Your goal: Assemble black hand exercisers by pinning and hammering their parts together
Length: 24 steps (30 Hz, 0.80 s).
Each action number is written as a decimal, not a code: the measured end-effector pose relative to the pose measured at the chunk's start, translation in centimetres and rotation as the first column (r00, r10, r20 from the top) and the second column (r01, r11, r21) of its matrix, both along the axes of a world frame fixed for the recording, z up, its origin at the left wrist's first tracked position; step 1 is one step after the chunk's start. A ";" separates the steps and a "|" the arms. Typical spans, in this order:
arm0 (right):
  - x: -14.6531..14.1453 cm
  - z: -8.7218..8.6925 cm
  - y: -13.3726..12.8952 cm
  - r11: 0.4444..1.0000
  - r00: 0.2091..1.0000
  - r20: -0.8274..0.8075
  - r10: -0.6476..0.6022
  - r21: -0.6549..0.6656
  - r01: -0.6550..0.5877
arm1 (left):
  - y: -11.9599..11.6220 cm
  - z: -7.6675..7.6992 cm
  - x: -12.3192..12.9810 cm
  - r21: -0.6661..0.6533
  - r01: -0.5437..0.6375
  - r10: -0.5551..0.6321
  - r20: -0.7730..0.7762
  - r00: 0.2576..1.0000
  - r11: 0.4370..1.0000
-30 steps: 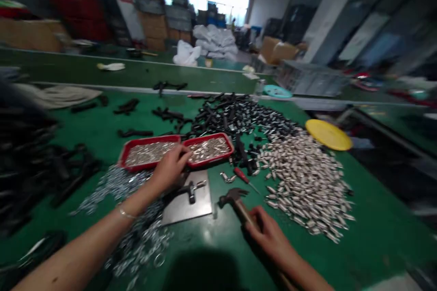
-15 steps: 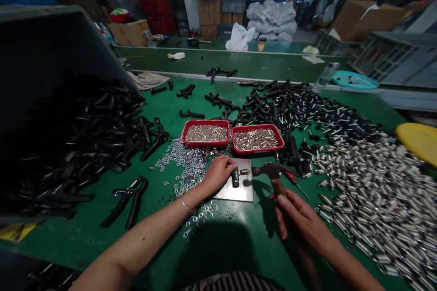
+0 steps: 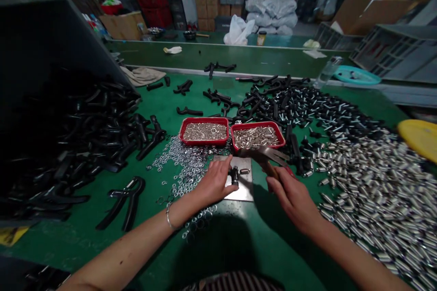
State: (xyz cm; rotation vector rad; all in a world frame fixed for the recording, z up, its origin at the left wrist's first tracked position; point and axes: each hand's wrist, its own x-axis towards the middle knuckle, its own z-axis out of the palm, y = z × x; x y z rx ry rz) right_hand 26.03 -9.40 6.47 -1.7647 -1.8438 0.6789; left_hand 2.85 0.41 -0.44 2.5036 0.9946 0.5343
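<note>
On the green table, a black part lies on a metal plate — the left hand covering one end, its fingers' grip unclear, the right hand clenched around a hammer — red trays just beyond.

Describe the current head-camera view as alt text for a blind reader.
A person's right hand grips a claw hammer near a metal plate, where the left hand holds a black part. Beyond are two red trays of metal pieces; a heap of springs lies to the right.
</note>
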 end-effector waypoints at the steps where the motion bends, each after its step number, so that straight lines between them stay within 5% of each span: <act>1: -0.3 -0.3 0.4 1.000 1.000 0.027 -0.002 -0.020 0.003 | 0.0 -0.2 0.0 -0.020 0.012 -0.011 0.006 1.000 1.000; 5: 0.2 -3.0 1.1 0.968 0.998 -0.063 -0.007 -0.249 -0.009 | 0.2 -0.6 0.3 -0.052 0.011 -0.011 0.000 1.000 0.999; 8: 1.4 -5.0 0.6 0.936 0.972 -0.186 -0.143 -0.345 0.072 | -0.6 -0.1 0.3 -0.065 -0.019 0.017 -0.039 0.999 0.998; 10: 2.3 -6.2 0.5 0.966 0.979 -0.076 -0.188 -0.195 0.171 | -1.2 0.6 -0.2 -0.083 -0.014 0.010 -0.039 0.999 0.996; 12: 2.8 -7.2 0.9 0.982 0.979 0.122 -0.161 0.121 0.146 | -1.0 1.3 -1.5 -0.073 -0.016 0.016 -0.002 1.000 0.997; 14: 2.6 -8.0 1.6 0.956 0.970 0.238 -0.055 0.292 -0.017 | 0.3 1.9 -4.0 0.000 -0.098 0.098 0.048 0.994 0.995; 16: 1.7 -8.4 2.4 0.941 0.957 0.272 0.096 0.290 -0.177 | 2.8 2.3 -7.9 0.097 -0.292 0.288 0.054 0.956 0.951; 20: -0.2 -8.2 4.0 0.948 0.931 0.319 0.180 0.195 -0.251 | 9.1 2.7 -16.0 0.180 -0.716 0.738 -0.215 0.640 0.674; 24: -1.2 -7.0 4.7 0.982 0.967 0.203 0.152 0.082 -0.171 | 13.0 2.3 -19.7 0.102 -0.709 0.705 -0.277 0.653 0.697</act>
